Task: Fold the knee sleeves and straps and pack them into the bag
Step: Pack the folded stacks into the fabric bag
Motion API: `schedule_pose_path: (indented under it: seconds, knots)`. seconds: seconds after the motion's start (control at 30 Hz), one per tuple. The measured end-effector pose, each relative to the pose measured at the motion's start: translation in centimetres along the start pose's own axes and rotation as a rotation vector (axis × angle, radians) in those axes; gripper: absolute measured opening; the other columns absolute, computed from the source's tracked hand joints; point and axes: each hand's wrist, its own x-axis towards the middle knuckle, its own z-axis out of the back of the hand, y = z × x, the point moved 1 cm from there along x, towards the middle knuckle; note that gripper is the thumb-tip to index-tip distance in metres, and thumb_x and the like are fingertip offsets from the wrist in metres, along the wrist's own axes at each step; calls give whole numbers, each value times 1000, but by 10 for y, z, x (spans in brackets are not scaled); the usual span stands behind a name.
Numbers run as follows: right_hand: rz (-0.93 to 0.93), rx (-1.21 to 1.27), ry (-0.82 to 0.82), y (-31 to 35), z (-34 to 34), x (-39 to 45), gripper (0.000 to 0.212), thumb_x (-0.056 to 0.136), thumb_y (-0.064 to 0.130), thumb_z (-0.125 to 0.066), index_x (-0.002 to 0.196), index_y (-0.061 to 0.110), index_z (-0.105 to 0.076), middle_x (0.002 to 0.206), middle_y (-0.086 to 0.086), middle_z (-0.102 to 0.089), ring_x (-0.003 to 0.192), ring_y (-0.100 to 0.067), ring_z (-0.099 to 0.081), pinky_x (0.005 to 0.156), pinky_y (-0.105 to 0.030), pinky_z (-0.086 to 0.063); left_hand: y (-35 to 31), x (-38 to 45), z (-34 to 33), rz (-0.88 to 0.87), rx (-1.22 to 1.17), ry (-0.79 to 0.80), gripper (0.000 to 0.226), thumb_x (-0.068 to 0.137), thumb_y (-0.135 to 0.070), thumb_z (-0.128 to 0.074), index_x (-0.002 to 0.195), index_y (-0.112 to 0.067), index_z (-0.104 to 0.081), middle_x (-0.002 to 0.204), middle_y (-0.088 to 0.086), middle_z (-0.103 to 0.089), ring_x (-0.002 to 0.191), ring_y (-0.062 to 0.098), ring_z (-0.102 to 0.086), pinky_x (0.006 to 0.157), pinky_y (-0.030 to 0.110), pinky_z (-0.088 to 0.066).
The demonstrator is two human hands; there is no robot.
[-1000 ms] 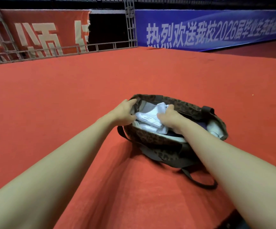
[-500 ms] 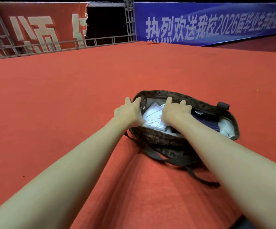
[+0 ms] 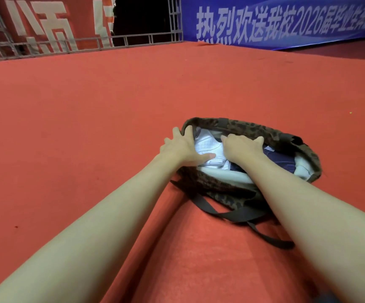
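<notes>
Soft white fabric, which I take to be the folded knee sleeves, lies inside the leopard-print bag on the red carpet, toward the bag's left end, with a dark blue item beside it and another pale piece at the right end. Such cloth looks light and limp; it should give under pressure and spring back a little, so flat palms pushing down from above probably suit it better than a pinch. The bag too looks floppy (its dark strap trails loose over the carpet), so its rim needs holding apart. The left hand rests with fingers spread and straight across the bag's left rim, thumb touching the white fabric. The right hand lies over the contents, fingers extended toward the far rim, gripping nothing that I can see.
</notes>
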Motion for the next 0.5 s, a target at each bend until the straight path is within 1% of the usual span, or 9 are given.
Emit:
schedule_pose_path:
  seconds: [0.07,0.1,0.13,0.17,0.23,0.3,0.33,0.4,0.5]
  knots:
    - [-26,-15,-37,0,-13,4,43,105,26,-22,134,24,-53,116,-1,-64,94,-30,-57,99,-57,-22,0,0,-8,26,49,-10,114,78,-83,-64,161,-27,-9,161,10,-18,140,45,-34,104,53,-40]
    - [-34,-10,-41,1,-16,4,41,107,30,-21,130,21,-54,111,-2,-65,90,-31,-56,100,-56,-22,1,-1,-12,30,71,-18,114,79,-83,-62,161,-27,-9,161,9,-18,140,44,-33,103,53,-41]
    - [-43,0,-46,2,-16,4,40,108,33,-21,128,18,-53,111,-4,-66,93,-32,-58,101,-55,-22,1,-4,-14,30,86,-25,113,79,-84,-61,161,-27,-9,161,9,-19,141,43,-33,103,53,-41]
    - [-52,12,-50,4,-15,2,41,110,36,-21,127,16,-53,117,-7,-66,101,-32,-60,102,-54,-23,1,-5,-14,31,93,-29,113,78,-85,-60,161,-27,-10,161,9,-19,141,43,-32,104,54,-41]
    - [-66,16,-76,6,-11,-5,45,112,38,-21,131,13,-51,134,-12,-60,120,-34,-57,105,-53,-26,0,-7,-12,42,84,-20,113,78,-84,-62,161,-27,-10,161,8,-19,142,42,-32,105,53,-41]
    - [-54,5,-109,7,-8,-13,46,113,38,-21,133,10,-51,139,-15,-57,126,-37,-53,104,-52,-30,-1,-12,-8,32,49,-34,108,79,-80,-65,159,-26,-16,157,9,-25,139,42,-37,102,53,-42]
    - [-51,16,-116,8,-5,-17,46,113,38,-21,132,10,-51,139,-15,-57,126,-38,-53,103,-51,-31,-1,-15,-6,18,29,-55,102,80,-77,-66,156,-25,-21,153,9,-30,135,42,-41,100,52,-43]
    - [-58,60,-64,9,5,-25,43,112,38,-26,133,9,-50,139,-16,-56,129,-38,-50,105,-51,-30,2,-22,3,-1,12,-80,85,85,-67,-67,149,-23,-30,144,10,-37,127,42,-49,95,51,-45]
    - [-27,97,-17,9,22,-43,36,106,23,-39,135,3,-45,142,-21,-51,132,-39,-47,107,-49,-34,9,-37,27,-40,3,-73,58,90,-47,-56,142,-24,-44,129,10,-46,120,40,-55,96,50,-49]
